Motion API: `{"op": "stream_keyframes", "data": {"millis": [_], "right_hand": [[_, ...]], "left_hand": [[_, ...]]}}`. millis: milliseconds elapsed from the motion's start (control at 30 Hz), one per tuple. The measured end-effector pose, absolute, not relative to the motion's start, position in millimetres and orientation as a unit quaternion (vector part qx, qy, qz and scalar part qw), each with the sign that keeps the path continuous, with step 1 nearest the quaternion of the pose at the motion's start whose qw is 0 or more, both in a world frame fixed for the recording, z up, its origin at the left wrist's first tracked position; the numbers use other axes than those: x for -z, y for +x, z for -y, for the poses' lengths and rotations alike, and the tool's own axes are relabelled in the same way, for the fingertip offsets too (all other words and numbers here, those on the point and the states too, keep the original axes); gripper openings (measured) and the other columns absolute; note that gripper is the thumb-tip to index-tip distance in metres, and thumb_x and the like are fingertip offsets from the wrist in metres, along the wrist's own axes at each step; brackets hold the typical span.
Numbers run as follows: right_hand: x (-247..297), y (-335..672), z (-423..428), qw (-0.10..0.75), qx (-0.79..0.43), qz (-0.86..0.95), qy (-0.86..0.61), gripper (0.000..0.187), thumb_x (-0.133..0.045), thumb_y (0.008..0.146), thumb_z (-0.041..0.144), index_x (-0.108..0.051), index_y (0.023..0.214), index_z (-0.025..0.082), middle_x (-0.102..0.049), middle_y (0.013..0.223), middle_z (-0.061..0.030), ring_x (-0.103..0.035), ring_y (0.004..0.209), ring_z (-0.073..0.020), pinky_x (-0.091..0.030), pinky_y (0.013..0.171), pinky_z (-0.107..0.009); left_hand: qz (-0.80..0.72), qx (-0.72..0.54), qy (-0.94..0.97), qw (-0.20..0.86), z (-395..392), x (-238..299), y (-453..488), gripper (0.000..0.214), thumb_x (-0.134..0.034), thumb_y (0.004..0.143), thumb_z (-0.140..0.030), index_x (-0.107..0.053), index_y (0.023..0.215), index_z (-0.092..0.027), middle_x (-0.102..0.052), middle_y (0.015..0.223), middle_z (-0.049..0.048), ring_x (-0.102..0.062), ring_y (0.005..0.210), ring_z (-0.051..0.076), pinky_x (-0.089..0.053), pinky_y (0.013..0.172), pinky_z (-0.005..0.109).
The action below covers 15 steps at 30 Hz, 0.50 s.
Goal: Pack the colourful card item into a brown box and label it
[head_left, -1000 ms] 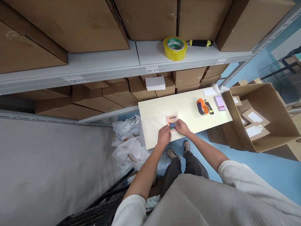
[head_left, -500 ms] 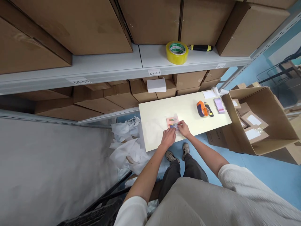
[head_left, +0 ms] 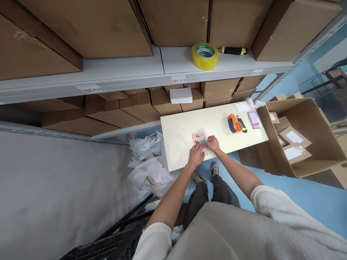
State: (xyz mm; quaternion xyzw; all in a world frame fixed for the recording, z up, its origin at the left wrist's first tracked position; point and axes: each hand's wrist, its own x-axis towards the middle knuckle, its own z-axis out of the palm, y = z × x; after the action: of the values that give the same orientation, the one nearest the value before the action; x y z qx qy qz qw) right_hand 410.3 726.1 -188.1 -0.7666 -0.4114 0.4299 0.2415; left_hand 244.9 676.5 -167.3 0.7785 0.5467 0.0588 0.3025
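A small pink card with coloured print (head_left: pixel 198 137) lies in a clear plastic sleeve on a pale cream table (head_left: pixel 184 124). My left hand (head_left: pixel 196 155) and my right hand (head_left: pixel 213 143) are close together at the card's near edge. Both hands have their fingers curled, pinching the sleeve around the card. The near part of the card is hidden under my fingers.
An orange tape dispenser (head_left: pixel 233 122), a pink blurred item (head_left: pixel 254 119) and white slips lie on the table's right. An open cardboard box (head_left: pixel 311 159) of small parcels stands right. Crumpled white wrapping (head_left: pixel 148 162) lies left. A yellow tape roll (head_left: pixel 205 55) sits on the shelf.
A clear sleeve has come over the pink card. My hands have drawn closer together at its near edge, the left one moving right.
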Motion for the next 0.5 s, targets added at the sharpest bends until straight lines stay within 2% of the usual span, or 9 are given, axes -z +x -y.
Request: {"op": "stream_keyframes", "data": {"millis": [133, 300, 500], "right_hand": [[183.6, 410.0, -728.1, 0.241, -0.411, 0.427, -0.769, 0.028, -0.061, 0.072, 0.017, -0.053, 0.097, 0.028, -0.069, 0.073, 0.0072, -0.074, 0.084, -0.0204, -0.055, 0.083, -0.031], [176.1, 421.3, -727.8, 0.26, -0.385, 0.409, -0.785, 0.03, -0.065, 0.072, 0.022, -0.05, 0.098, 0.028, -0.069, 0.077, 0.0068, -0.072, 0.082, -0.0206, -0.052, 0.077, -0.03], [163.0, 453.1, -736.2, 0.282, -0.355, 0.437, -0.776, 0.034, -0.066, 0.072, 0.024, -0.056, 0.104, 0.027, -0.069, 0.079, 0.0055, -0.071, 0.083, -0.0216, -0.053, 0.079, -0.031]], "left_hand": [[-0.577, -0.084, 0.747, 0.318, -678.1, 169.6, 254.1, 0.053, -0.048, 0.105, -0.032, -0.054, 0.156, -0.019, -0.062, 0.154, 0.0164, -0.052, 0.147, 0.035, -0.043, 0.12, 0.049], [-0.603, -0.108, 0.704, 0.36, -683.5, 165.8, 278.3, 0.061, -0.056, 0.103, -0.038, -0.047, 0.161, -0.023, -0.061, 0.157, 0.0168, -0.052, 0.149, 0.035, -0.042, 0.119, 0.051], [-0.618, -0.134, 0.662, 0.403, -695.8, 149.1, 320.2, 0.058, -0.067, 0.097, -0.041, -0.054, 0.152, -0.026, -0.066, 0.152, 0.0147, -0.058, 0.141, 0.037, -0.044, 0.113, 0.052]]}}
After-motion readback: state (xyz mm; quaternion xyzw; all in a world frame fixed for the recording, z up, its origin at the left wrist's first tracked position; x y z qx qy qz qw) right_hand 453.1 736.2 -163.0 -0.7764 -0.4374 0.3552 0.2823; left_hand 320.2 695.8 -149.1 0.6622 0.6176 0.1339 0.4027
